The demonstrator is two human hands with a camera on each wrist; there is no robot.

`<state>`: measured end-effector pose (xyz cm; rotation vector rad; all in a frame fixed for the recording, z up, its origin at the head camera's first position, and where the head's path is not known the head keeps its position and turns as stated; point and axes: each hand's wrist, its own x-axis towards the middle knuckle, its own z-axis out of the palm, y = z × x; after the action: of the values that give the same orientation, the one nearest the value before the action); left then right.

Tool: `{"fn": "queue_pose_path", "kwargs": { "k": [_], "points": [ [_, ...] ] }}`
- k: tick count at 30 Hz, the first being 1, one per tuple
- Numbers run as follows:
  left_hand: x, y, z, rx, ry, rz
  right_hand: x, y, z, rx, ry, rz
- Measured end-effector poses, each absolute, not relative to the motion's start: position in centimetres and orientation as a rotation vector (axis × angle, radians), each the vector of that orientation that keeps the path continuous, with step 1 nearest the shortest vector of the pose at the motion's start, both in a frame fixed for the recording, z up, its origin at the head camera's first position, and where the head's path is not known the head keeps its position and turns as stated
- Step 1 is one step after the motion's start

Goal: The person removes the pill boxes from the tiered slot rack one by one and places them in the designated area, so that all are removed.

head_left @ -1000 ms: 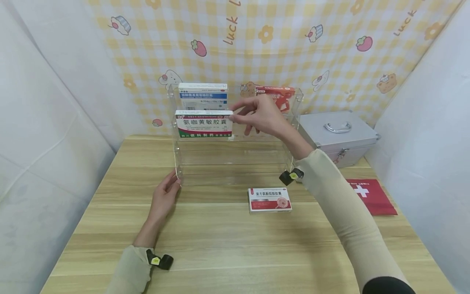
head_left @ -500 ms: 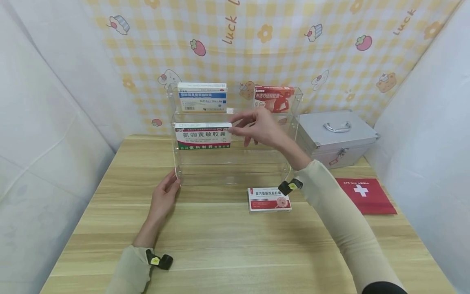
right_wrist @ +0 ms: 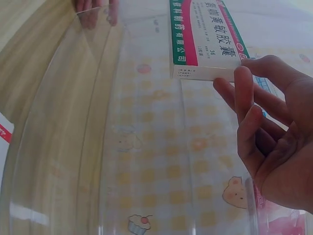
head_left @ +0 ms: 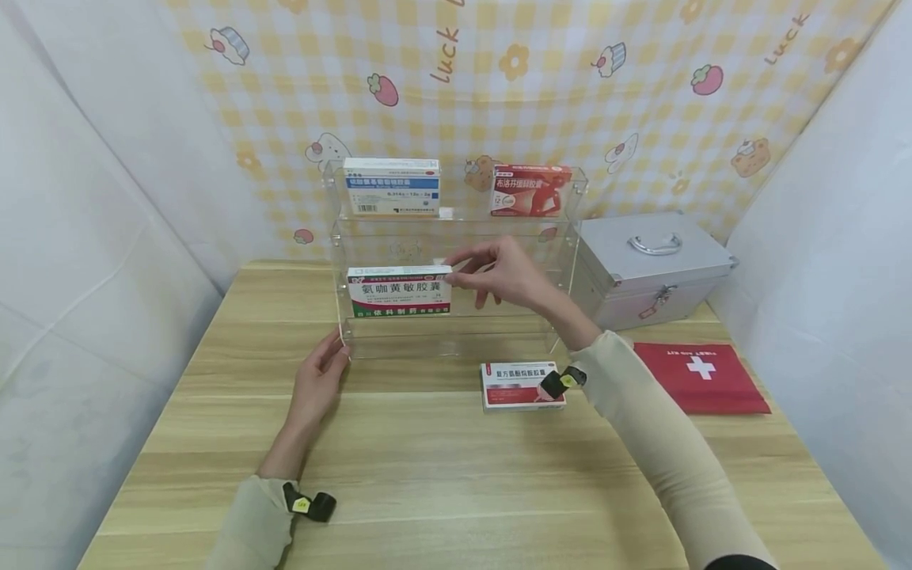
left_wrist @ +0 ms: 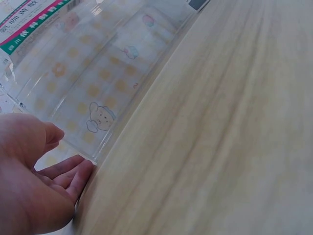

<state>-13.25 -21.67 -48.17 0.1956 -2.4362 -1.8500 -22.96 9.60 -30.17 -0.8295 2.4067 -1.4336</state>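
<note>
In the head view my right hand [head_left: 502, 273] pinches the right end of a white, red and green medicine box [head_left: 399, 293] between thumb and fingers. The box stands upright, face forward, at the left of a lower tier of the clear acrylic display rack [head_left: 449, 346]. Its pinched end also shows in the right wrist view. My left hand [head_left: 321, 380] rests at the rack's lower left corner. In the left wrist view its fairly straight fingers [left_wrist: 73, 176] lie against the outside of the side panel, the thumb near the front edge.
On the top tier stand a blue-and-white medicine box [head_left: 392, 190] and a red medicine box [head_left: 530, 191]. A white-and-red medicine box [head_left: 516, 380] lies on the table before the rack. To the right are a silver case [head_left: 651, 265] and a red first-aid pouch [head_left: 701, 388].
My right hand has brought the green-striped medicine box down the front of the rack to a lower tier, keeping its pinch. My left hand has stayed at the corner.
</note>
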Motion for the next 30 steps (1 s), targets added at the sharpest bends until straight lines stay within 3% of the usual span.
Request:
{"fn": "queue_pose_path", "kwargs": {
  "k": [30],
  "points": [
    [-13.4,-21.7,-48.2,0.2,-2.44,-1.816,-20.7,10.4,-36.5,-0.815,2.302,-1.399]
  ]
}}
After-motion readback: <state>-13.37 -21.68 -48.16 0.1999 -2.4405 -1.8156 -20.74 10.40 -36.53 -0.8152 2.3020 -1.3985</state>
